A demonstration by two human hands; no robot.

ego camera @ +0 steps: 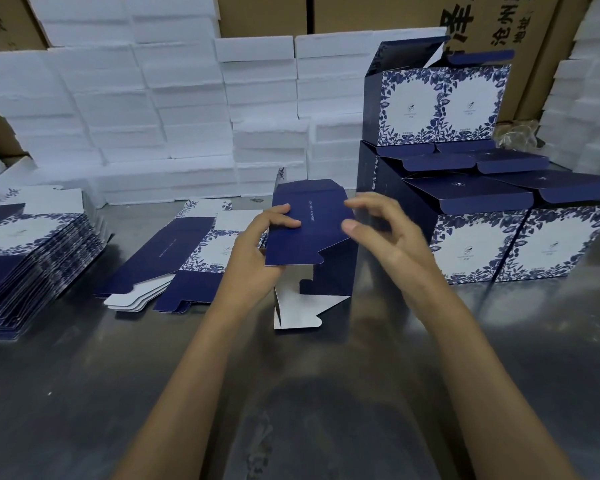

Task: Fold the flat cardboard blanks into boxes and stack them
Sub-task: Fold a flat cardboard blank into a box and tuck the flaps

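Cardboard blank (pixel 309 233), half raised into a box, stands at the middle of the metal table (pixel 84 393), its navy outer face matte and printed with a thin line of small white text, its inner face plain white where a bottom flap (pixel 302 310) with rounded, notched corners splays onto the tabletop. The left hand (pixel 257 244) grasps the blank's left edge, fingers curled over the navy panel and thumb hidden behind it. The right hand (pixel 381 226) is just beside the blank's right edge with fingers loosely bent; whether the thumb actually touches the card cannot be told. To the left lie a few loose flat blanks (pixel 174 265), navy with white panels framed by blue leaf-and-flower print, their die-cut tabs fanned out white at the near end. Further left sits a thick pile of flat blanks (pixel 32 258), slumped so the thin layered edges show. At the right, finished boxes (pixel 482 216) are stacked in two tiers, rectangular, with white floral-bordered faces, navy sides and open tuck lids standing up or folded outward. Behind everything rise walls of white foam blocks (pixel 187 109), grainy and rough-edged, and brown corrugated cartons (pixel 264 12) with black printed characters. The table's surface is dull, scuffed and faintly reflective.
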